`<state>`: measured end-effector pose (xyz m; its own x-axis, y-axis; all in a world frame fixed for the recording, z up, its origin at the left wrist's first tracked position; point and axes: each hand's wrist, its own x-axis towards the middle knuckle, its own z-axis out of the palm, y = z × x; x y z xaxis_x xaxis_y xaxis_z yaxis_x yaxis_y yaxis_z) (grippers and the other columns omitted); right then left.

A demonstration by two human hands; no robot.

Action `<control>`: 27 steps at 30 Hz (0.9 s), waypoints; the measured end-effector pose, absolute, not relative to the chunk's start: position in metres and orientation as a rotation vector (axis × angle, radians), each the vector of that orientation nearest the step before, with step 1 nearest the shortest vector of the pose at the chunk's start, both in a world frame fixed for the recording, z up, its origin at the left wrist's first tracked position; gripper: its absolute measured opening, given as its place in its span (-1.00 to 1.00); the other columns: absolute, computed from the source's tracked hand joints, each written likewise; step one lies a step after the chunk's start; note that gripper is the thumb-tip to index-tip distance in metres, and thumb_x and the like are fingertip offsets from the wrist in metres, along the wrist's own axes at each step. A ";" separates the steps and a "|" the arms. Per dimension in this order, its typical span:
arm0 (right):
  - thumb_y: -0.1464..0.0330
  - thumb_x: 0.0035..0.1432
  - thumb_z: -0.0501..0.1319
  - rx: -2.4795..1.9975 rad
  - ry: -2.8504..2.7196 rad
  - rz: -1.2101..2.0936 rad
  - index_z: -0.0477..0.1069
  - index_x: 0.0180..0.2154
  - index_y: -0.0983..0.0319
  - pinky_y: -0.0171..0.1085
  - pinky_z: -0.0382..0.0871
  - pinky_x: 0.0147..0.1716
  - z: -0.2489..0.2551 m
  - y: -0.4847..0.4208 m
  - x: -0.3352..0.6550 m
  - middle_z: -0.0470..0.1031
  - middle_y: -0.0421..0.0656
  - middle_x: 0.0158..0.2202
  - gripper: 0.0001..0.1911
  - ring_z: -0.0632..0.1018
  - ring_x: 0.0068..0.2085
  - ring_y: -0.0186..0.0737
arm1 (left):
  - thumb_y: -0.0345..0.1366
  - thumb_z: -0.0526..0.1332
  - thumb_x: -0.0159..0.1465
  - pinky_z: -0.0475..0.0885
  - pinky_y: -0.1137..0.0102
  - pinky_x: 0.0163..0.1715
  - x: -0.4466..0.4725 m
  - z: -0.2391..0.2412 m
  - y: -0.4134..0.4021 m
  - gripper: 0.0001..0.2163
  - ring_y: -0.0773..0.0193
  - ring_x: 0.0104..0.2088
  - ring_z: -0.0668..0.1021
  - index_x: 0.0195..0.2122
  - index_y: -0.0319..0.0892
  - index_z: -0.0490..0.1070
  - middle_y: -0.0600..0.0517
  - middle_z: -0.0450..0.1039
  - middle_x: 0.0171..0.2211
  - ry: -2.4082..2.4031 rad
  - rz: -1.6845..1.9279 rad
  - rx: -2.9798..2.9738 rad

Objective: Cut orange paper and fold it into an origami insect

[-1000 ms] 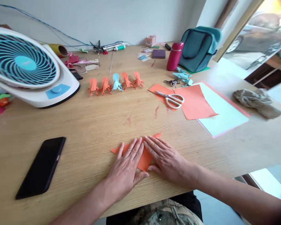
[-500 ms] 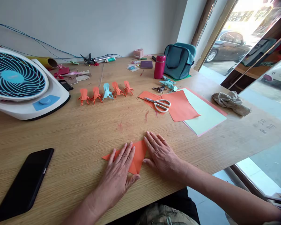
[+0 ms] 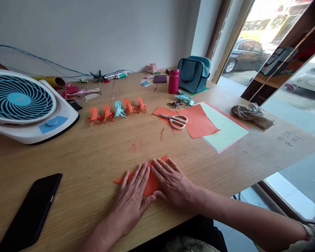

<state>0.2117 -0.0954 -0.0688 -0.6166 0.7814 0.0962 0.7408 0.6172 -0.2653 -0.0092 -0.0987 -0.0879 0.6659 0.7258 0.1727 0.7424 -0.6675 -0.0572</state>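
A folded piece of orange paper [image 3: 151, 185] lies flat on the wooden table near its front edge, its pointed corners showing at the left and upper right. My left hand [image 3: 132, 196] rests open on its left part, fingers stretched out and palm down. Against it, my right hand [image 3: 174, 185] lies flat across the right part, fingers extended and the fingertips close to those of the left. Both hands press on the paper without gripping it. Much of the sheet is hidden under them.
Several folded paper figures [image 3: 118, 110] stand in a row beyond the hands. White-handled scissors [image 3: 177, 120] lie on orange sheets [image 3: 199, 120] and pale green paper [image 3: 227, 134]. A black phone [image 3: 28, 213] and a fan [image 3: 23, 101] are at left, a pink bottle [image 3: 174, 81] and teal bag [image 3: 195, 74] behind.
My right hand has slid left over the paper, closer to my left hand, and the upper right corner now shows beyond its fingers. My left hand stays in place on the paper.
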 end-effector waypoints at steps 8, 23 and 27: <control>-0.01 0.33 0.09 -1.352 -2.589 0.186 0.14 0.36 0.18 0.29 -0.04 0.30 -0.072 -0.097 0.220 -0.04 0.16 0.44 -0.30 0.04 0.42 0.26 | 0.16 -0.14 0.42 -0.03 0.02 0.36 -0.024 -0.076 -0.098 -0.24 -0.01 0.44 0.03 0.45 -0.17 -0.43 -0.17 -0.12 0.45 -1.450 -0.078 -2.830; 0.11 0.39 0.00 -1.419 -2.479 0.032 0.10 0.34 0.38 0.19 0.04 0.29 -0.074 -0.085 0.232 0.18 0.17 0.36 -0.34 0.20 0.36 0.14 | 0.03 -0.06 0.46 0.10 -0.16 0.29 -0.033 -0.043 -0.092 -0.41 -0.12 0.39 0.16 0.36 -0.29 0.14 -0.24 0.14 0.37 -1.660 -0.051 -2.786; 0.16 0.38 0.05 -1.444 -2.385 0.037 0.22 0.26 0.35 0.13 0.23 0.18 -0.064 -0.066 0.241 0.38 0.14 0.18 -0.44 0.41 0.15 0.11 | -0.30 0.09 0.44 0.24 0.01 0.28 -0.008 -0.033 -0.081 -0.66 -0.01 0.30 0.33 0.20 -0.26 0.35 -0.19 0.29 0.30 -1.312 -0.249 -2.835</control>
<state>0.2412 -0.0664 -0.0645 -0.4187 0.8631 0.2825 0.8539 0.4800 -0.2009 -0.0079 -0.0815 -0.0330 0.6369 0.7568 0.1470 0.7581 -0.6495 0.0591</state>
